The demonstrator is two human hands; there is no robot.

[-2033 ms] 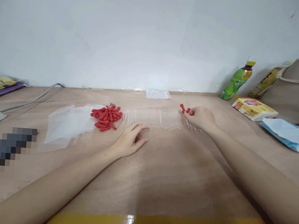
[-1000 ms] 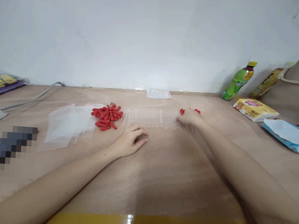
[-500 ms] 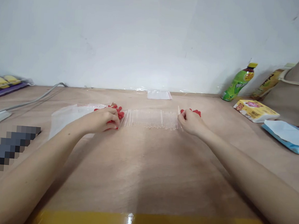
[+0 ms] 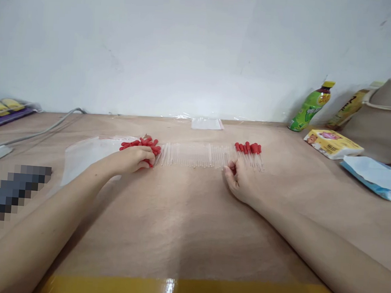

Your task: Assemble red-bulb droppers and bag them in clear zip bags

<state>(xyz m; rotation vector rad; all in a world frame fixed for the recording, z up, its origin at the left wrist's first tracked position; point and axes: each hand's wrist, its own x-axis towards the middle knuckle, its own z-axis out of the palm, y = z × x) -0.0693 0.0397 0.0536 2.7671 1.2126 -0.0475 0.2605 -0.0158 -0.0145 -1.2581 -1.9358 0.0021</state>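
Note:
A row of thin clear tubes (image 4: 191, 155) lies side by side across the table. At its left end is a pile of red rubber bulbs (image 4: 136, 145). My left hand (image 4: 138, 158) rests on the near side of that pile, its fingers curled closed around a red bulb that shows only partly. By the row's right end, my right hand (image 4: 240, 179) is closed in a pinch on what looks like one thin clear tube, mostly hidden by the fingers. Just behind it lie several droppers (image 4: 254, 155), clear tubes with red bulbs on their far ends.
A clear plastic bag (image 4: 86, 156) lies under my left forearm. A small clear bag (image 4: 207, 124) is by the wall. On the right stand a green bottle (image 4: 312, 108), a yellow tissue pack (image 4: 333, 144), a blue-white packet (image 4: 376, 176) and a beige bag (image 4: 380, 120). A grey cable (image 4: 48, 128) runs left.
My right hand has come nearer to me and slightly left, uncovering the droppers with red bulbs on the right. The left hand has barely shifted at the red pile.

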